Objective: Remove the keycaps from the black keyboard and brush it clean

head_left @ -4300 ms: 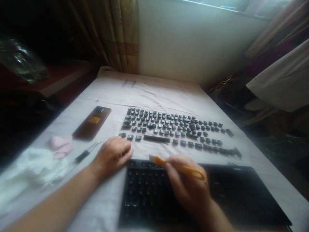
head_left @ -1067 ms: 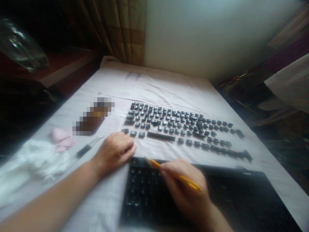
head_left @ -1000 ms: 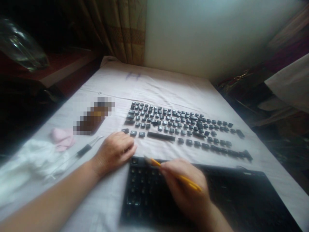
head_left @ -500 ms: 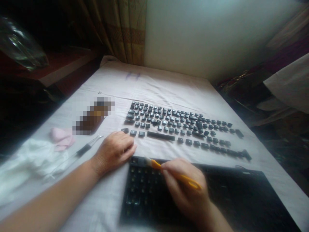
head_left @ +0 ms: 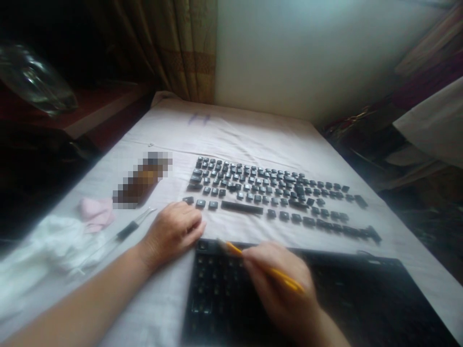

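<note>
A yellow-handled brush (head_left: 285, 279) is pinched in my right hand (head_left: 282, 279), which is closed above the black keyboard base (head_left: 361, 294). The brush's blurred pale bristles meet the base's far edge, near its left corner. Rows of small bare key mounts show on the base's left part; my right hand and arm cover its middle. My left hand (head_left: 177, 224) rests on the cloth with fingers curled, its thumb side at that same corner. Its fingertips are hidden. Beyond both hands lie rows of loose black keycaps (head_left: 249, 183), with a long space bar (head_left: 241, 207) nearest.
To the left lie a thin tool with a dark grip (head_left: 127, 230), a pink cloth (head_left: 97, 212), a white cloth (head_left: 54, 241) and a blurred-out brown object (head_left: 141, 183). A glass vessel (head_left: 39, 82) lies on a reddish shelf. A curtain (head_left: 188, 53) hangs behind.
The brush has tilted slightly in my right hand, its bristles staying near the base's far left corner. My left hand keeps its place. The whole view has shifted a little.
</note>
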`<action>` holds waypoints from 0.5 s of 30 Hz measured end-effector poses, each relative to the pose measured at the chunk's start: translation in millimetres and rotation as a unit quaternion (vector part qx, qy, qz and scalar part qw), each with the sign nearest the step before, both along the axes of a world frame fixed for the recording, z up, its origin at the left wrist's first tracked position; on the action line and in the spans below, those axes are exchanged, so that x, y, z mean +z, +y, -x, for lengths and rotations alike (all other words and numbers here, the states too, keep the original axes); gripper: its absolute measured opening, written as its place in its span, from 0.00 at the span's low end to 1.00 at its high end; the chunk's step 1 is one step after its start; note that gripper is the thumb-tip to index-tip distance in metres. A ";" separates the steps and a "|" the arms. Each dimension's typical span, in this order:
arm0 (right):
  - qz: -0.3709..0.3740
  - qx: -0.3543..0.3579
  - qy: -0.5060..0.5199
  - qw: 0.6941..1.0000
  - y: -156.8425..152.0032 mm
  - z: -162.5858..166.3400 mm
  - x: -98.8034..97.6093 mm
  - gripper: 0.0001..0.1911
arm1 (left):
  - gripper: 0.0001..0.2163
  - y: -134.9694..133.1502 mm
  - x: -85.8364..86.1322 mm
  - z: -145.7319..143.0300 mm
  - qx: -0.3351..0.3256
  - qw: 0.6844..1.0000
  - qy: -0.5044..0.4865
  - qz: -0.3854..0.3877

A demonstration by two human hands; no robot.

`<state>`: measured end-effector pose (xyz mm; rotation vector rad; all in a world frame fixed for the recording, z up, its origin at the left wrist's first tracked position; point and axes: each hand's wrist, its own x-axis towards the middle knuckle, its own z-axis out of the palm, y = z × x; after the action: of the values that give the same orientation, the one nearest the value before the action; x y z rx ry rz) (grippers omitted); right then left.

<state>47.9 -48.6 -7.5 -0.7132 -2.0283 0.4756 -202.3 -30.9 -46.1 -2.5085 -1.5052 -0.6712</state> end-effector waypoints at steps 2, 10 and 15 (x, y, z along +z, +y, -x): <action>-0.010 -0.001 0.023 1.000 0.0 0.1 1.4 0.14 | 0.11 0.1 0.1 0.0 -0.001 1.000 -0.001 -0.001; -0.009 -0.027 -0.011 1.000 -1.3 -0.3 1.5 0.10 | 0.12 -1.2 -0.1 0.3 0.000 1.000 0.002 0.004; -0.003 -0.017 0.009 1.000 0.4 0.7 -0.6 0.11 | 0.11 -0.4 1.0 -0.1 -0.003 1.000 -0.007 0.011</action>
<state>47.3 -48.2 -8.1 -0.7353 -1.9981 0.4545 -202.2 -31.3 -45.1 -2.5309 -1.5195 -0.6769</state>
